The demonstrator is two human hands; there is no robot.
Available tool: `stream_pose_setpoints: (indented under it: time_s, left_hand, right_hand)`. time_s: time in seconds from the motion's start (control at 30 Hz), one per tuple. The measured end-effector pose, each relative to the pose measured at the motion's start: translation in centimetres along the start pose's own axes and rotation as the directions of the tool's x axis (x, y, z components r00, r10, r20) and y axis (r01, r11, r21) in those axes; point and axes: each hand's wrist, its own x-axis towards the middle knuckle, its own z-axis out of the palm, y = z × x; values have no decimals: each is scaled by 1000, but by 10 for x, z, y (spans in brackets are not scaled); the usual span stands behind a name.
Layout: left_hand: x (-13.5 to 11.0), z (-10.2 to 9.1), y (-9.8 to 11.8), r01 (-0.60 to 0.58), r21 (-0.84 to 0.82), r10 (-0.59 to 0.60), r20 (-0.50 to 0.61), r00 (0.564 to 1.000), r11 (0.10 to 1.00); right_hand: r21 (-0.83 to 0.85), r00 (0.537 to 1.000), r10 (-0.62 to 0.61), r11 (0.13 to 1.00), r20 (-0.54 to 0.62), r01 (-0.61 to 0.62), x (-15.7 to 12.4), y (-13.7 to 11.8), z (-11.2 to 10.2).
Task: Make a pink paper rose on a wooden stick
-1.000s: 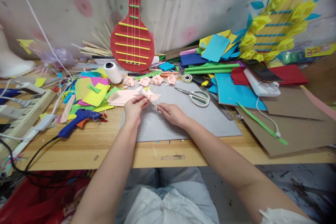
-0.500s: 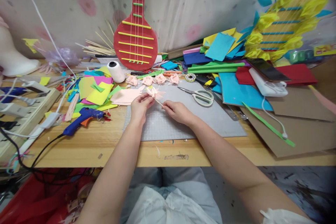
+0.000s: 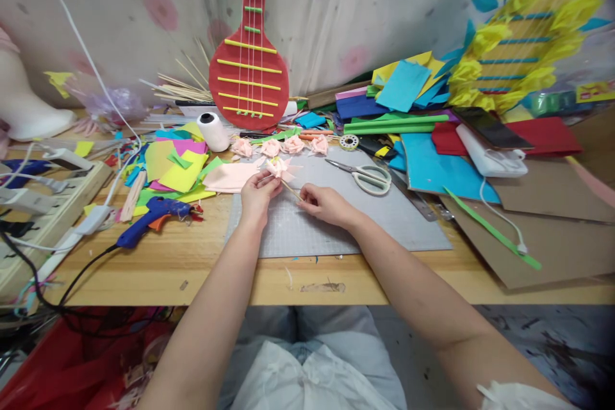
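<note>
My left hand (image 3: 258, 192) pinches a small pink paper flower (image 3: 280, 167) just above the grey cutting mat (image 3: 384, 218). A thin wooden stick (image 3: 291, 190) runs from the flower down to my right hand (image 3: 324, 203), whose fingers are closed on its lower end. Both hands hover over the mat's far left part. Several finished pink flowers (image 3: 281, 146) lie in a row behind them. A pink paper sheet (image 3: 229, 176) lies just left of my left hand.
Scissors (image 3: 366, 175) lie on the mat to the right. A blue glue gun (image 3: 151, 216) rests at the left, by coloured paper scraps (image 3: 177, 166) and a white thread spool (image 3: 212, 131). A red paper guitar (image 3: 248, 70) leans on the curtain. Brown cardboard (image 3: 552, 237) and a phone (image 3: 490, 129) sit at the right.
The view has shifted slightly, so everything sits a little lower and to the right. My right hand has slid a little down the stick; the flower stays pinched in my left hand.
</note>
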Motion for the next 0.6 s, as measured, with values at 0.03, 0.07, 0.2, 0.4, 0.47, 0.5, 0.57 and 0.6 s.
stream_pose_setpoints:
  time_s: [0.03,0.07,0.2,0.4,0.47,0.5,0.57,0.6]
  left_hand:
    - [2,-2,1,-10,-15,10,-20,1000,1000]
    - [5,-4,2,-23,-29,22,-39,999,999]
    - [13,-14,11,-73,-43,69,-100,993,996]
    - [7,-12,10,-31,63,28,40,999,998]
    - [2,-8,5,28,128,-47,152,987,991]
    - [0,-6,3,52,161,-84,198,977,986]
    - [-4,-2,0,84,208,-137,256,957,974]
    - [-5,-1,-1,92,217,-149,264,953,972]
  right_hand:
    - [-8,1000,-4,1000,11,5,-1,0,-2]
    - [-16,1000,-8,1000,26,8,-2,0,-4]
    - [8,998,-7,1000,70,6,-4,2,-18]
    - [265,956,146,961,-254,-76,5,8,-20]
    - [344,934,231,930,-272,-130,8,9,-16]
    - [362,935,248,921,-253,-147,8,9,-13]
    - [363,948,236,920,-213,-148,9,10,-9]
    - [356,953,223,924,-204,-140,9,10,-7]
